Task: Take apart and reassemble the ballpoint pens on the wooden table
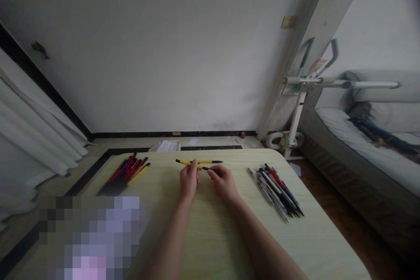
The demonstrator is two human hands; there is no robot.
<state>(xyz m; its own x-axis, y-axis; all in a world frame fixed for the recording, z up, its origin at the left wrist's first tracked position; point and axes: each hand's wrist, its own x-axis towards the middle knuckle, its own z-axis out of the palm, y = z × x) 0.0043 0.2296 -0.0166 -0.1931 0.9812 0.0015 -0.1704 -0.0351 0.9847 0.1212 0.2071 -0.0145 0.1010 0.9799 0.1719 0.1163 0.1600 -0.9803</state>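
Note:
A yellow pen (183,162) with black ends is held just above the table, slanting slightly down to the right. My left hand (189,180) is closed around its yellow barrel. At the other end, my right hand (224,180) pinches the black tip part (205,168); whether that part is joined to the barrel, I cannot tell. Just beyond my fingers, a second yellow pen (206,162) lies crosswise on the table, its dark end to the right and its middle partly hidden by my left hand.
Red, purple and yellow pens (128,169) lie in a pile on the left of the wooden table (210,236). Clear, white, black and red pens (277,188) form another at right. A pixelated patch covers the lower left. Exercise equipment (297,118) and a sofa (367,140) stand beyond.

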